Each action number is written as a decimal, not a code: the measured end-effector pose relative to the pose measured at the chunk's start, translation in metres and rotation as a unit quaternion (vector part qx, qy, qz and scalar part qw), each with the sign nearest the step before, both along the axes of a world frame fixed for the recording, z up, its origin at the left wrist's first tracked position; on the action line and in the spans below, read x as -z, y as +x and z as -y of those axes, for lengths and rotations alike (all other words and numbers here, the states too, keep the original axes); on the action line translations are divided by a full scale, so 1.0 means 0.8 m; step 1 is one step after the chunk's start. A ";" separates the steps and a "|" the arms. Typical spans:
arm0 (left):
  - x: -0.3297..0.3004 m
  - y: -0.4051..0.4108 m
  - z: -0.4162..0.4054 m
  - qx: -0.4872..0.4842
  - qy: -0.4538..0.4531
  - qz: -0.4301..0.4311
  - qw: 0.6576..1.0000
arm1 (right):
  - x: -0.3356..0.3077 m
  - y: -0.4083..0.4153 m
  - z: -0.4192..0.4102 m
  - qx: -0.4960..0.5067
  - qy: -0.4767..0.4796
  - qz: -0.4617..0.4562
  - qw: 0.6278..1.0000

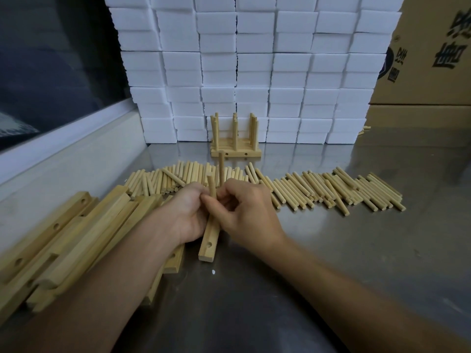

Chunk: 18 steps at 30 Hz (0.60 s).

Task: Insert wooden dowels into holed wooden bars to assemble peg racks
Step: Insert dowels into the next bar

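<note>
Steel table against a wall of white blocks

The brushed metal table (pixel 331 250) reflects soft light; stacked white foam blocks (pixel 254 72) rise behind, a printed cardboard box (pixel 433 59) at right, a dark window (pixel 51 59) at left

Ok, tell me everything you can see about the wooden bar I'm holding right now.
The bar is pale, squared wood, its near end resting on the steel table, one empty round hole showing near that end. Two dowels stand upright from its far part. The left hand grips its side; the right hand pinches the nearer dowel. Its far end is hidden.
</note>
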<state>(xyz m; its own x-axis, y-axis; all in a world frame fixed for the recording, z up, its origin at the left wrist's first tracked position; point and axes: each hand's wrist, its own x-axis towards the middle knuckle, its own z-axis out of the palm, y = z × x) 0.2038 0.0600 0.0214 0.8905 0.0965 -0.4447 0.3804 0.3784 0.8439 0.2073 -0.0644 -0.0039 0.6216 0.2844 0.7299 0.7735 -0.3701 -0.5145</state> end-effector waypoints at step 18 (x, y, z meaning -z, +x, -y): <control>-0.003 -0.002 0.003 0.012 0.021 0.027 0.999 | -0.007 0.004 0.002 -0.031 -0.053 0.006 0.998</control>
<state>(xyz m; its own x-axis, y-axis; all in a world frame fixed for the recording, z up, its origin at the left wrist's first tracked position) 0.2020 0.0579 0.0238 0.9156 0.0913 -0.3916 0.3424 0.3335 0.8784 0.2105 -0.0658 0.0015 0.5911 0.3994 0.7008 0.8031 -0.3729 -0.4648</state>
